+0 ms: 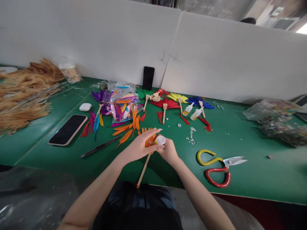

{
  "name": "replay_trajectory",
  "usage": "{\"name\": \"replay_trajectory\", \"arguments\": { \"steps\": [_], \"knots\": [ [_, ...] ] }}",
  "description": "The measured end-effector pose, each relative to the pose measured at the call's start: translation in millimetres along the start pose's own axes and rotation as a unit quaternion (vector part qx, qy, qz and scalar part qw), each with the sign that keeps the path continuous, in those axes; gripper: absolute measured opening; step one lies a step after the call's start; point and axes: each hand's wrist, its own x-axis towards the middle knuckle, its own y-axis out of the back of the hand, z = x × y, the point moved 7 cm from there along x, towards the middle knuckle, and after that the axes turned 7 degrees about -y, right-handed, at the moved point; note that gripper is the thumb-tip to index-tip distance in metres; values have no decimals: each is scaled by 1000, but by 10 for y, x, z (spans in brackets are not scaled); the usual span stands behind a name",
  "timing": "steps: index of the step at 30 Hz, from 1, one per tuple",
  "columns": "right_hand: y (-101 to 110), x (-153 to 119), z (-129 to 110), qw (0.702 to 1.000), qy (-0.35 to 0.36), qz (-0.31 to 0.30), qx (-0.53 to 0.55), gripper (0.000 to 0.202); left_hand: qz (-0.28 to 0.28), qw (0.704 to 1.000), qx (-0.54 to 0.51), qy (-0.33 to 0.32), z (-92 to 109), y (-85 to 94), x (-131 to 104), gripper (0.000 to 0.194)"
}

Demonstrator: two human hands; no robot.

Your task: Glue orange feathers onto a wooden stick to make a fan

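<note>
Hands together at the near edge of the green table [259, 169], and here's the close work! The right hand [169, 152] is clamped on a small squeeze bottle [160, 140], its round white end turned up toward the camera and a sliver of yellow showing on its side. The left hand [137, 144] curves around the other side, thumb and fingers spread about the bottle and an orange feather fan [149, 139]; whether it grips either one, I cannot tell. The fan lies beneath the hands, its wooden handle [144, 171] pointing back toward the person's lap, red at the tip.

Now for lettering: over to two squeeze bottles lying side by side, one with a yellow patch [186, 111], one whitish [196, 114], any print too small to read. Finished-looking fans line up behind: red [165, 104], yellow [177, 97], blue [200, 101]. White beads [191, 135] scatter in front, near big scissors [225, 162] with one yellow loop, one red. On the left, a dark-screened smartphone [68, 130] lies flat beside a white earbud case [85, 107], and clear packets of coloured feathers [122, 110] pile up beyond loose orange feathers [124, 138].
</note>
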Motion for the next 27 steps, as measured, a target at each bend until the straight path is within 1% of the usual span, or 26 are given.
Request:
{"name": "replay_trajectory", "arguments": {
  "steps": [2, 4, 11, 22, 27],
  "knots": [
    [-1, 6, -3, 1000, 14, 6, -15, 27, -42, 999, -29, 10, 18, -46, 47, 50],
    [-9, 12, -1, 1000, 21, 8, -20, 28, -55, 997, -39, 22, 25, -56, 59, 47],
    [-16, 17, 17, 999, 23, 8, -22, 33, -39, 999, -27, 19, 42, -39, 60, 42],
    [-38, 29, 76, 1000, 20, 5, -9, 21, -31, 999, -36, 2, 74, -11, 84, 41],
    [-19, 30, 67, 999, 27, 14, -11, 20, -33, 999, -34, 6, 67, -15, 91, 42]
  ]
}}
